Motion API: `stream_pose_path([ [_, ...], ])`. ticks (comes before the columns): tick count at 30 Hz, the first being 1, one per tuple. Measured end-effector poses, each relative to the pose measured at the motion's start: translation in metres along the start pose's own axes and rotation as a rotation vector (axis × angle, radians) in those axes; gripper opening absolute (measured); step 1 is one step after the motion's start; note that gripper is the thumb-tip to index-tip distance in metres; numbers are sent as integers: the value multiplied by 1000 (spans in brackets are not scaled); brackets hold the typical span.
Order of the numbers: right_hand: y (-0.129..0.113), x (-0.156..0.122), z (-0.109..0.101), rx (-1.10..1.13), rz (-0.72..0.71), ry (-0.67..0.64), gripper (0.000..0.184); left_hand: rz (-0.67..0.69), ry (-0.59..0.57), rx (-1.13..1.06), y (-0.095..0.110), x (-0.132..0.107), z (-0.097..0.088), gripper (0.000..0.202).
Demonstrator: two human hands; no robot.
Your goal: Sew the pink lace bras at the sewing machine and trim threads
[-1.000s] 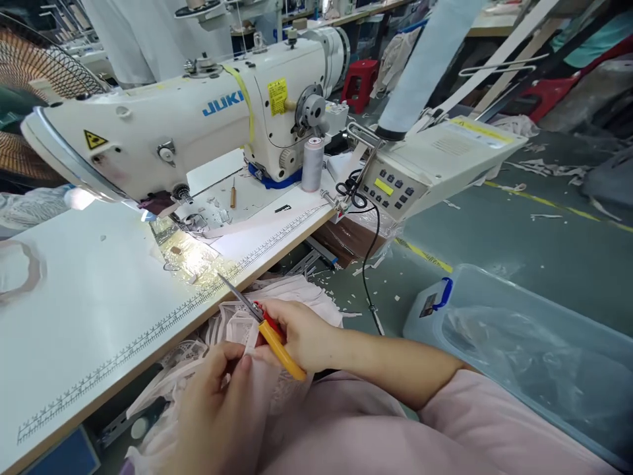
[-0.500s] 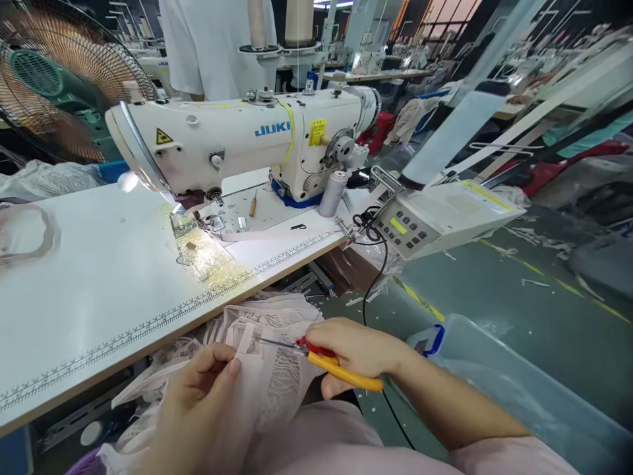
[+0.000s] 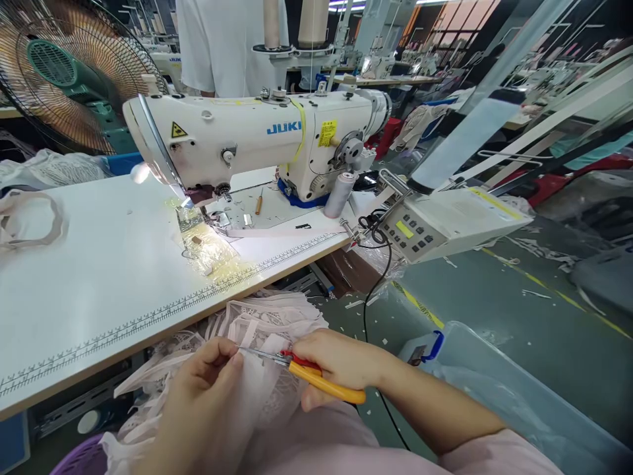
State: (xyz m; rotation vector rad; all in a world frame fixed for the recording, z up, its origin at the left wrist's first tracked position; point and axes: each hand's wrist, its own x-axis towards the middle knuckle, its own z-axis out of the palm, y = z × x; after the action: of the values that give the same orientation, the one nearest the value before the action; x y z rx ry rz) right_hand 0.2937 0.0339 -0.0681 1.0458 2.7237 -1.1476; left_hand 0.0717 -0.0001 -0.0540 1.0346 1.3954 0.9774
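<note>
On my lap lies a pale pink lace garment (image 3: 284, 392), above a pile of similar lace pieces (image 3: 277, 309). My left hand (image 3: 202, 382) pinches the garment's edge between thumb and fingers. Yellow-handled scissors (image 3: 326, 384) with a red part near the pivot are in my right hand (image 3: 336, 359), fingers closed around the handles. Their thin blades point left, with the tips right at my left fingertips by the fabric. Whether the blades touch the cloth I cannot tell.
Ahead stands a white JUKI sewing machine (image 3: 217, 138) on a white table (image 3: 99, 277) with a ruler strip along its front edge. A control box (image 3: 420, 224) sticks out at right. A clear plastic bin (image 3: 494, 376) is on the floor; a fan (image 3: 69, 79) stands at left. Beyond is a person in white (image 3: 230, 46).
The scissors and my right hand have moved left and slightly down, bringing the blade tips to my left fingertips. My left hand still pinches the garment. The camera view has shifted slightly.
</note>
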Motion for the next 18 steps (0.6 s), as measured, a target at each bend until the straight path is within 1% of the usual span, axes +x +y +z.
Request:
stream_pose_path([
  [2, -1, 0, 2, 22, 14, 1, 29, -2, 30, -8, 3, -1, 3, 24],
  [4, -2, -1, 6, 59, 31, 12, 31, -8, 62, -18, 6, -3, 6, 23],
  [7, -2, -1, 14, 134, 56, 44, 42, -12, 95, -33, 8, -5, 10, 22],
  [10, 1, -2, 16, 188, 70, 110, 52, -24, 78, -30, 8, -8, 11, 22],
  [12, 4, -2, 13, 218, 79, 217, 58, -28, 61, -11, 7, -10, 10, 23],
  [14, 5, -1, 6, 257, 65, 369, 63, -20, 39, 39, 5, -10, 6, 25],
  [16, 1, 1, -2, 299, 7, 507, 65, 10, -20, 129, 1, -9, 1, 28],
  [18, -6, 7, -8, 342, -72, 574, 62, 63, -96, 245, -2, -7, -5, 31],
])
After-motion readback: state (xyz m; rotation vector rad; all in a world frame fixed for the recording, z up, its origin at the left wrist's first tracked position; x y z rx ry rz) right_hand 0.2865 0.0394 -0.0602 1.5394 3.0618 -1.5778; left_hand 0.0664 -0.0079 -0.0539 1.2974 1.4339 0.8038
